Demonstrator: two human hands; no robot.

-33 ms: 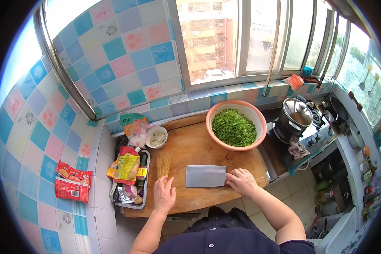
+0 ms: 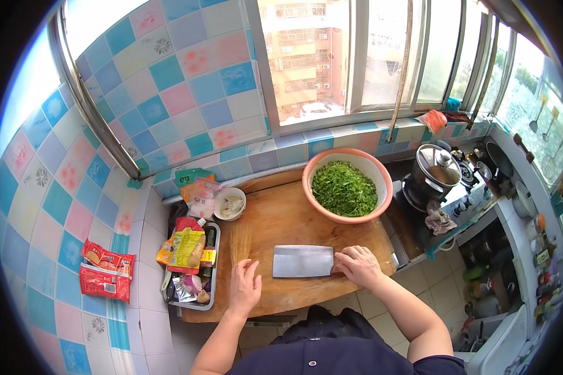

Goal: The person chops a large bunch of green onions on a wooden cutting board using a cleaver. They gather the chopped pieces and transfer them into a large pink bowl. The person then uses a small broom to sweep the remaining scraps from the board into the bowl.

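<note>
A wide cleaver (image 2: 303, 260) lies flat on the wooden board (image 2: 275, 219), its handle toward the right. Around that handle, my right hand (image 2: 358, 265) has its fingers closed, hiding most of it. My left hand (image 2: 245, 286) is at the near end of a straw brush (image 2: 239, 240), whose bristles fan out away from me. Its fingers are loosely bent and apart; the brush's handle end is hidden by the hand. Behind the cleaver stands a pink-rimmed bowl (image 2: 387, 199) full of chopped greens (image 2: 344, 187).
Left of the board, a tray (image 2: 214, 275) holds packets and vegetables. A white bowl (image 2: 239, 215) with pale pieces sits at the back left. To the right, a lidded pot (image 2: 430, 181) is on the stove, a cloth (image 2: 440, 221) beside it. Red packets (image 2: 106, 281) lie far left.
The view has shifted very slightly. My left hand's fingers have moved a little to the right relative to the brush. The cleaver and my right hand stay in place.
</note>
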